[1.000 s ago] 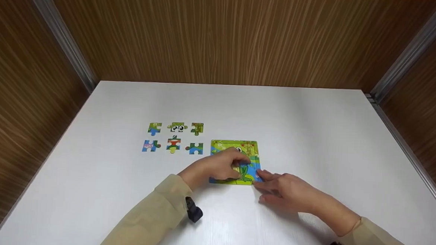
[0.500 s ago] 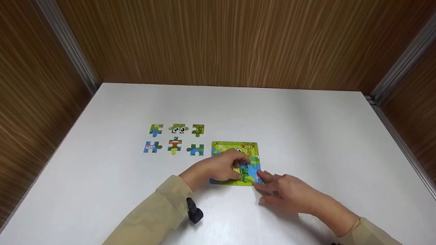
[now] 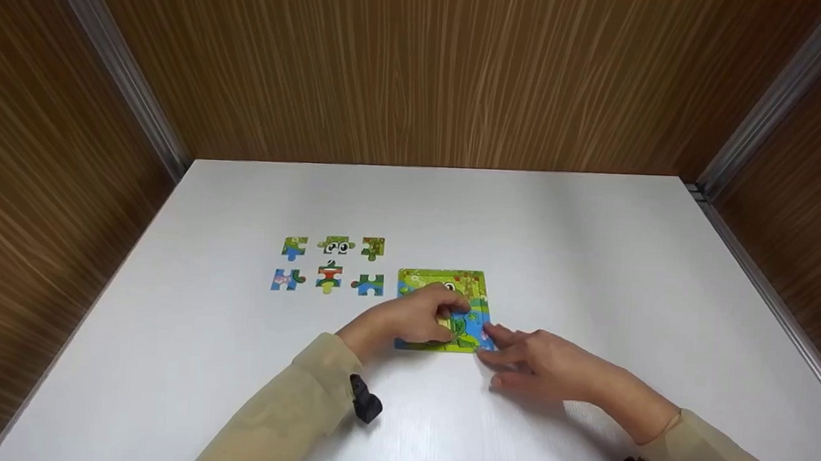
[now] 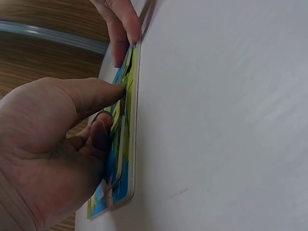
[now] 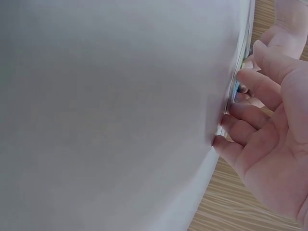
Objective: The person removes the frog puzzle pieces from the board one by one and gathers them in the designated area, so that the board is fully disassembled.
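A square frog jigsaw puzzle (image 3: pixel 474 283) in a shallow frame lies flat on the white table. My left hand (image 3: pixel 416 315) is over it from the left, thumb and index finger bent about a green-and-blue puzzle piece (image 3: pixel 463 328) at the lower right of the frame. In the left wrist view the thumb tip meets the puzzle's surface, and the piece's edge is partly hidden. My right hand (image 3: pixel 547 364) rests beside the frame's lower right corner, its extended fingertips touching that edge. The left hand covers the puzzle's lower left and middle.
Several loose puzzle pieces (image 3: pixel 329 277) lie apart in two rows left of the frame, one showing a pair of eyes (image 3: pixel 337 246). Wood-grain panels (image 3: pixel 440 70) enclose the white table (image 3: pixel 593 240) at the back and sides.
Both hands keep nearly the same place on the puzzle. The whole head view has shifted slightly, so the table appears a little lower.
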Action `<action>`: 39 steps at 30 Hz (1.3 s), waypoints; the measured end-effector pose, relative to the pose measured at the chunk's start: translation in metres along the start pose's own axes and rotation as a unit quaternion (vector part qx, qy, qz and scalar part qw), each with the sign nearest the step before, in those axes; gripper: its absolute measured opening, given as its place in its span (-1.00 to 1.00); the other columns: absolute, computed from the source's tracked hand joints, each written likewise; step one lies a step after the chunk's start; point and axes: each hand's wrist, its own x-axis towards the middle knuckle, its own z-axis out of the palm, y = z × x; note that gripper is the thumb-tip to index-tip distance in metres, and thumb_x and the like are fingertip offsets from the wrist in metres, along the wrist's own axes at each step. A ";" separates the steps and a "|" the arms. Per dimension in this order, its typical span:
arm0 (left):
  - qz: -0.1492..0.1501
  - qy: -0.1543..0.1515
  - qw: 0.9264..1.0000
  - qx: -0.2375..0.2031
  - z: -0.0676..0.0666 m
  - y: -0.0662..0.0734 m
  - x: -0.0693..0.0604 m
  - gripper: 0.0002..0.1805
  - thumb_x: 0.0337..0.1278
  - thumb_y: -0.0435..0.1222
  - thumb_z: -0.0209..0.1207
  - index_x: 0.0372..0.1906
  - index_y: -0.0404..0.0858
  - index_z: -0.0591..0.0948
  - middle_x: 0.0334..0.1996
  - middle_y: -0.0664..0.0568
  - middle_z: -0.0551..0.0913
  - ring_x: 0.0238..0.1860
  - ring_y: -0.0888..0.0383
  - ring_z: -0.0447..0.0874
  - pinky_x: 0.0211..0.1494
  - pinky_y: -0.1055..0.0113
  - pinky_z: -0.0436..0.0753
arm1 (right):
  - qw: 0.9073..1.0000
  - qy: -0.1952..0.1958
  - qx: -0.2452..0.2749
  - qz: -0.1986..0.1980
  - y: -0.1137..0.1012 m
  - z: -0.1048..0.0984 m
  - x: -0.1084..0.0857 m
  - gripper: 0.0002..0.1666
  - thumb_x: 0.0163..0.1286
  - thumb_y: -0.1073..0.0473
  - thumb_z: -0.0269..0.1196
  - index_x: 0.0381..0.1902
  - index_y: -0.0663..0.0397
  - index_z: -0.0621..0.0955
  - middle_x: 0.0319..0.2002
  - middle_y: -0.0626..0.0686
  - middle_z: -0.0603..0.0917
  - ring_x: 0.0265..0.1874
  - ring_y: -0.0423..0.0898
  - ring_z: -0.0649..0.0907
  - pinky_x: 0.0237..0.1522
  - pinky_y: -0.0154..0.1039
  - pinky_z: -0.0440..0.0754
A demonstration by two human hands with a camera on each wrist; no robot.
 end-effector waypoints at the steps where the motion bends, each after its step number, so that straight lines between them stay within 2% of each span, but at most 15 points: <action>1: 0.000 0.000 1.000 -0.002 0.000 -0.001 0.000 -0.48 0.25 -0.31 0.41 0.31 -0.23 0.65 0.02 0.02 0.57 0.00 0.16 0.50 0.14 0.29 0.53 | 1.000 0.001 0.001 -0.004 0.000 0.000 0.000 -0.46 0.56 -0.02 0.33 0.39 0.05 0.65 0.53 0.26 0.38 0.44 0.21 0.49 0.29 0.19 0.57; 7: -0.002 0.004 1.000 0.015 0.004 -0.001 -0.001 -0.37 0.17 -0.16 0.51 0.34 -0.19 0.65 0.04 0.05 0.54 0.02 0.17 0.47 0.17 0.30 0.51 | 1.000 0.004 0.001 -0.012 0.000 0.001 0.000 -0.45 0.57 -0.04 0.32 0.38 0.08 0.64 0.51 0.30 0.39 0.41 0.23 0.52 0.25 0.19 0.59; 17: -0.012 0.016 0.999 0.037 0.007 0.003 -0.002 -0.38 0.17 -0.15 0.51 0.35 -0.13 0.65 0.03 0.07 0.52 0.02 0.17 0.49 0.20 0.28 0.53 | 1.000 -0.001 0.011 0.003 -0.001 0.000 0.000 -0.44 0.55 0.00 0.35 0.39 0.09 0.63 0.53 0.25 0.37 0.45 0.19 0.48 0.30 0.19 0.56; 23: 0.006 0.014 0.999 0.048 0.005 0.000 -0.003 -0.38 0.20 -0.16 0.44 0.38 -0.15 0.64 0.09 0.00 0.53 0.03 0.14 0.48 0.21 0.24 0.51 | 1.000 0.004 0.009 0.000 0.001 0.001 0.000 -0.45 0.54 -0.02 0.36 0.38 0.06 0.65 0.52 0.23 0.40 0.44 0.19 0.50 0.28 0.20 0.57; 30: 0.022 0.010 0.999 0.026 0.002 -0.004 -0.002 -0.40 0.25 -0.19 0.40 0.38 -0.22 0.62 -0.03 -0.01 0.52 -0.07 0.15 0.44 0.04 0.28 0.50 | 0.999 0.024 0.025 -0.007 0.006 0.001 0.001 -0.48 0.52 0.03 0.38 0.35 0.06 0.68 0.51 0.17 0.43 0.42 0.12 0.53 0.24 0.07 0.63; 39: 0.018 0.003 1.000 0.019 0.002 -0.005 -0.002 -0.39 0.23 -0.21 0.40 0.39 -0.22 0.61 -0.03 0.01 0.52 -0.08 0.17 0.45 0.01 0.29 0.51 | 0.998 0.043 -0.038 0.011 0.009 -0.002 0.003 -0.35 0.49 0.03 0.41 0.46 0.09 0.58 0.50 0.20 0.46 0.38 0.18 0.57 0.23 0.12 0.62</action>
